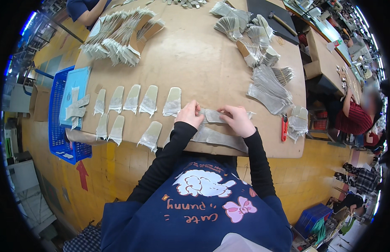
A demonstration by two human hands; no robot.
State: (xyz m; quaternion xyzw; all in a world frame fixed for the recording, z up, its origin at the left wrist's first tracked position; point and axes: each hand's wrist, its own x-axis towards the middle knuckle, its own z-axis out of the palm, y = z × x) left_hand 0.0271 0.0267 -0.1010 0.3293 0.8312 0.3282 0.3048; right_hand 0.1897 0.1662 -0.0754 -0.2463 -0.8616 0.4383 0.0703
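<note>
A long, pale grey strip of thin sheet material (215, 116) lies at the near edge of the brown board-topped bench (195, 59), its long axis running left to right across the person's front, one end towards each hand. The left hand (189, 114) has its fingers curled down and closed on the strip's left end, pinching it against the bench. The right hand (238, 120) is likewise closed on the strip further right, fingers folded over its top edge; a short tail of the strip sticks out beyond this hand to the right. Just below, touching the bench edge, a second, wider grey strip (218, 138) lies tilted, its right end nearer the person.

To the left of the left hand, two rows of small translucent tongue-shaped pieces (149, 101) are laid out flat, narrow ends away from the person, each apart from its neighbour. A red-handled cutter (284, 127) lies just right of the right hand, long axis pointing away from the person. Fanned stacks of grey pieces (268, 88) sit further right and at the far side. A blue plastic basket (60, 126) hangs off the bench's left end.
</note>
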